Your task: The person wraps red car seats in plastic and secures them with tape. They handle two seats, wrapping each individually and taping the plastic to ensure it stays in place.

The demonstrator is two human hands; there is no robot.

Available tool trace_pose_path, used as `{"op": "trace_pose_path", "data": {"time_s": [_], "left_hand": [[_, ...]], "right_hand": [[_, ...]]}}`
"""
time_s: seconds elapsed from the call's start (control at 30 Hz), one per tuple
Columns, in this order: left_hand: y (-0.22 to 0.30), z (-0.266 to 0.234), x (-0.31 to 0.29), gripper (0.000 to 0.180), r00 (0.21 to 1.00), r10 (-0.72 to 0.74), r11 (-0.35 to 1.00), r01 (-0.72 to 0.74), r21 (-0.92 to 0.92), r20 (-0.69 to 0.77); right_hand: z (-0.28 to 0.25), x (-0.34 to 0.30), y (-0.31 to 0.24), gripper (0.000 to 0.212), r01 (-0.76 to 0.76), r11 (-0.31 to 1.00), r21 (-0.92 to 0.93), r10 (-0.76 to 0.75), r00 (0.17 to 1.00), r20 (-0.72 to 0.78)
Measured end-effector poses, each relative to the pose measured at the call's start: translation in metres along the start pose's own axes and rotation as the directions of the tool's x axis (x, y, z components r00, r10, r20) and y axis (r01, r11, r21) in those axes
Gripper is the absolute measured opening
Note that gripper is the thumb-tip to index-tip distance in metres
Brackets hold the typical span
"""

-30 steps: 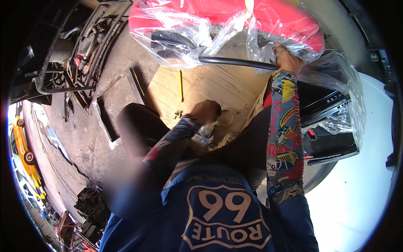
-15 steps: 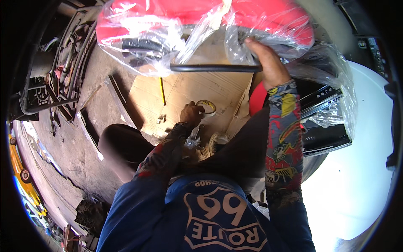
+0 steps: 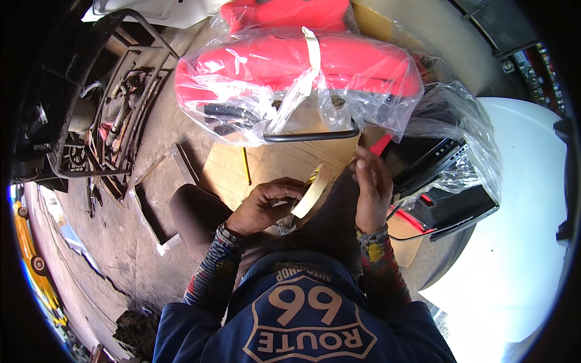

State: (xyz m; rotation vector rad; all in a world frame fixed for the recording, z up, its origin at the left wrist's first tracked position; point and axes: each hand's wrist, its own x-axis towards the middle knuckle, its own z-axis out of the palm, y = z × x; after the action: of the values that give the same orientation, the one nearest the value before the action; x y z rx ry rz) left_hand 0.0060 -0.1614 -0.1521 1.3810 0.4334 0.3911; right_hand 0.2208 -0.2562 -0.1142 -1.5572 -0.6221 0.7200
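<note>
A roll of masking tape (image 3: pixel 311 192), cream-coloured on its outer side, is held in my left hand (image 3: pixel 261 206) above my lap. Its fingers close on the roll's left side. My right hand (image 3: pixel 372 187) is raised to the right of the roll, apart from it, with its fingers stretched and nothing in them. Just beyond both hands stands a red car seat (image 3: pixel 266 63) wrapped in clear plastic. A white strip (image 3: pixel 311 51) runs down its front. The seat's black metal bar (image 3: pixel 311 137) sticks out toward me.
Flat cardboard (image 3: pixel 227 163) covers the floor ahead, with a yellow pencil-like stick (image 3: pixel 246 166) on it. To the right lie black seat parts with metal rails (image 3: pixel 451 160) under plastic, beside a large white panel (image 3: pixel 514 157). Metal frames and scrap (image 3: pixel 118 115) stand at left.
My left hand has picked the tape roll up off the cardboard and brought it closer. My right hand has let go of the wrapped seat and drawn back toward me.
</note>
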Motion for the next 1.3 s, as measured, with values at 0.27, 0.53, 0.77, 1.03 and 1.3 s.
{"op": "trace_pose_path", "data": {"time_s": [0.27,0.53,0.77,1.03,1.3], "left_hand": [[0.037,-0.002,0.007,0.04,0.985,0.17,0.947,-0.158,0.281,-0.019],[0.049,0.009,0.009,0.045,0.909,0.353,0.798,-0.169,0.578,-0.222],[0.052,0.011,0.005,0.051,0.885,0.381,0.802,-0.171,0.573,-0.269],[0.071,0.015,0.004,0.04,0.969,0.22,0.824,-0.125,0.553,-0.109],[0.13,0.059,0.06,0.032,0.883,0.394,0.629,-0.46,0.627,0.254]], "right_hand": [[-0.005,-0.012,-0.038,0.062,-0.121,0.963,0.24,-0.025,0.847,0.531],[0.015,-0.02,-0.052,0.067,0.025,0.962,0.273,-0.166,0.845,0.508],[0.014,-0.024,-0.057,0.038,0.132,0.949,0.287,-0.257,0.849,0.461],[-0.002,-0.012,-0.048,0.012,0.154,0.975,0.159,-0.201,0.918,0.342],[-0.058,0.007,-0.043,0.007,0.188,0.964,0.189,-0.133,0.954,-0.27]]}}
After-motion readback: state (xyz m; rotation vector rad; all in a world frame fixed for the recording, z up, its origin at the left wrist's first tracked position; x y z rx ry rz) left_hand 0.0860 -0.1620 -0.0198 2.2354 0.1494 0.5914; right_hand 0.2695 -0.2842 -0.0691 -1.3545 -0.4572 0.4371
